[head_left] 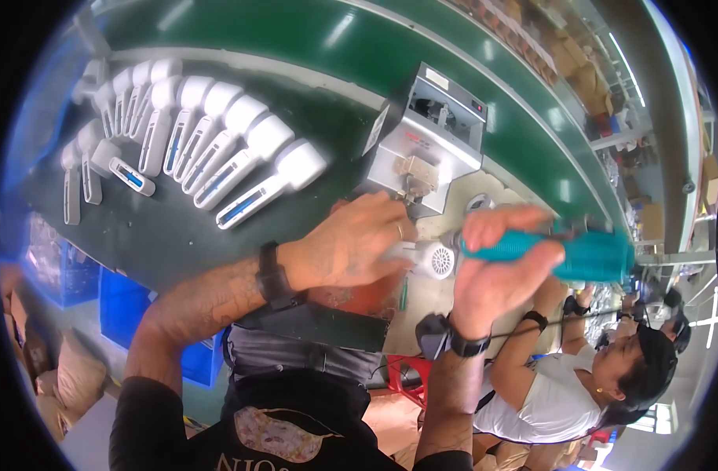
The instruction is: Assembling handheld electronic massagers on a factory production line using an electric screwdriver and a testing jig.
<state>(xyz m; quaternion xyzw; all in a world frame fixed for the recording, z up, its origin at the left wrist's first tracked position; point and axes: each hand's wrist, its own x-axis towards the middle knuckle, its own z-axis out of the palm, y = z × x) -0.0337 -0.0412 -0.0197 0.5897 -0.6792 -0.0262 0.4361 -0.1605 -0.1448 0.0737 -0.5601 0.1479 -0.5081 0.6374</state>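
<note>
My left hand (349, 242) is closed around a white handheld device (433, 260), whose round, slotted end sticks out past the fingers. Its handle is mostly hidden by the hand and a reddish-brown pad (355, 300) beneath. In my right hand (500, 271) is a teal electric screwdriver (590, 253), held level with its tip toward the device; the motion smears it somewhat. Whether the tip touches the device I cannot tell. Just beyond my left hand stands a silver screw feeder (422, 145), its top open.
Several white hammer-shaped devices (253, 188) lie in a curved row on the green table (194, 247), some showing blue inside their handles. Blue bins (123, 310) stand below the table's left edge. At the right sits a co-worker in a white shirt (543, 400), arms reaching toward the bench.
</note>
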